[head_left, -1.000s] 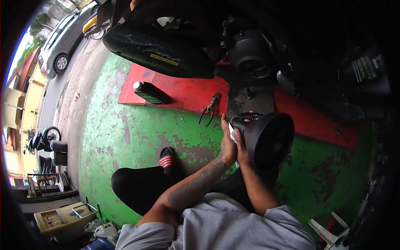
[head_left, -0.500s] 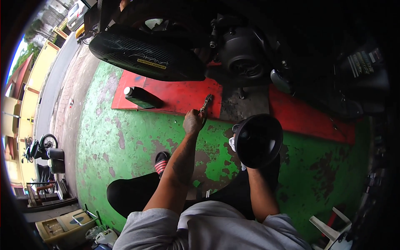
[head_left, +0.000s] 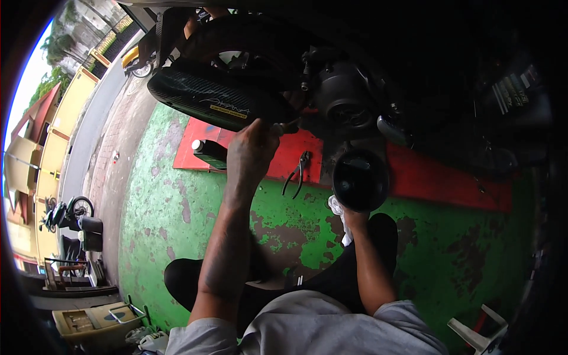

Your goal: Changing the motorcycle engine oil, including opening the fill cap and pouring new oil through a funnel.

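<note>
My right hand is closed around a wide black funnel, its mouth turned up toward me. A crumpled white cloth hangs from the same hand. My left hand is raised to the motorcycle, closed, beside the carbon-look exhaust muffler; what its fingertips grip is too dark to make out. Below it, a pair of pliers lies on the red platform, handles sticking out over the near edge. A dark bottle with a white cap lies on the platform left of my left hand.
The motorcycle's round engine cover overhangs the platform above the funnel. Worn green floor spreads around my knees. A white plastic stool or chair stands lower right; a beige box-like container and jugs are lower left.
My left hand has let go of the pliers, leaving them on the platform edge, and moved up and left to the motorcycle. The funnel has moved slightly up, toward the engine.
</note>
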The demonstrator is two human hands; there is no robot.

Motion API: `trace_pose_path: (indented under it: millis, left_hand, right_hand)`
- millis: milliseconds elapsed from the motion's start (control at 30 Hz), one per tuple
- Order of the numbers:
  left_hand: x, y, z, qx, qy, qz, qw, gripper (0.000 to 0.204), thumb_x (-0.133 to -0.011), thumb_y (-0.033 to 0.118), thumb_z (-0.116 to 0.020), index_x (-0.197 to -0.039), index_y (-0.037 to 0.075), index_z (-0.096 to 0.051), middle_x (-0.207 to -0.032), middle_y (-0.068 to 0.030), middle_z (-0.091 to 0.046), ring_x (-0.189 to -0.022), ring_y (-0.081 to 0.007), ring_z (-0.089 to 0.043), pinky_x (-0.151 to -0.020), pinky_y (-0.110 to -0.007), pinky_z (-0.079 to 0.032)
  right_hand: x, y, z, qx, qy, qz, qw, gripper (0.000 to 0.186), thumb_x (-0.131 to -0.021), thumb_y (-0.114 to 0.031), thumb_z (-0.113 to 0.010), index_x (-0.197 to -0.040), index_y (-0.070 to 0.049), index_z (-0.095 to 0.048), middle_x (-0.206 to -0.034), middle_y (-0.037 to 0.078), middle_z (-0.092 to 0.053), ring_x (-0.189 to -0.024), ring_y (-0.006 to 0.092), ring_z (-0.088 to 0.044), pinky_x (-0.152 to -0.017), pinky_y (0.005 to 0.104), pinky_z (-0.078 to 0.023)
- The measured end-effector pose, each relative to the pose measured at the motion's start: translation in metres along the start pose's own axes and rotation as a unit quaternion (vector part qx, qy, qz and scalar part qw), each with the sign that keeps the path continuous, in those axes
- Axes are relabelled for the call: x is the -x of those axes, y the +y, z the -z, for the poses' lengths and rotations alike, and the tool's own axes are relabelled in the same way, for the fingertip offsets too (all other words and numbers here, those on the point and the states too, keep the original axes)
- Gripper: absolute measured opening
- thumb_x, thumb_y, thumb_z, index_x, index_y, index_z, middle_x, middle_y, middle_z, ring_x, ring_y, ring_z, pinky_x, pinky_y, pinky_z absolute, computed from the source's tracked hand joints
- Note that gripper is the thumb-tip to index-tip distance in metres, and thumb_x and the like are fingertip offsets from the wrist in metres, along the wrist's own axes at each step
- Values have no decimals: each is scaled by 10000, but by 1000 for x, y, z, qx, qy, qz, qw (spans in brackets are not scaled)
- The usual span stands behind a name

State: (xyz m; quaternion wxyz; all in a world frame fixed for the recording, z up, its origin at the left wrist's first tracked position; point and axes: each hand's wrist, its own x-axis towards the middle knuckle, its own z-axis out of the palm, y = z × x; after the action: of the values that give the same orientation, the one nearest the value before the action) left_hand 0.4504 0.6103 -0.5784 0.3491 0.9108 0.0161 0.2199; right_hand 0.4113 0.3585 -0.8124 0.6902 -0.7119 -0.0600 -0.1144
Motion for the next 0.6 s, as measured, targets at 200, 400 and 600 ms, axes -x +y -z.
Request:
trace_pose_path:
  millis: [200, 400, 600]
  left_hand:
    - [-73, 30, -20, -222, -115, -3, 968, 255, -951, 289, -599, -963, 53, -695, -809, -162, -719, -801, -310, -733, -657, -432, -593]
    - [-83, -6, -78, -221, -108, -30, 969, 220, -949, 232, -569, -1001, 54, -687, -887, -169, -725, -848, -368, -723, -700, -456, -598]
    - [-76, -26, -97, -119, -68, 0, 991, 247, -929, 203, -600, -1126, 69, -663, -944, -173, -723, -890, -358, -713, -760, -445, -576]
  right_hand:
    - [-2, 3, -8, 66, -48, 58, 995, 562, -871, -146, -753, -1356, -70, -479, -1282, 104, -587, -1187, 254, -582, -1002, 389, -481]
    - [-2, -3, -10, 68, -7, 14, 998, 537, -804, -149, -826, -1274, -59, -582, -1193, 105, -661, -1097, 268, -641, -935, 390, -516]
    - [-5, -16, -12, -12, -4, 1, 1000, 568, -780, -137, -847, -1271, -47, -576, -1187, 109, -658, -1092, 266, -639, -930, 390, -515]
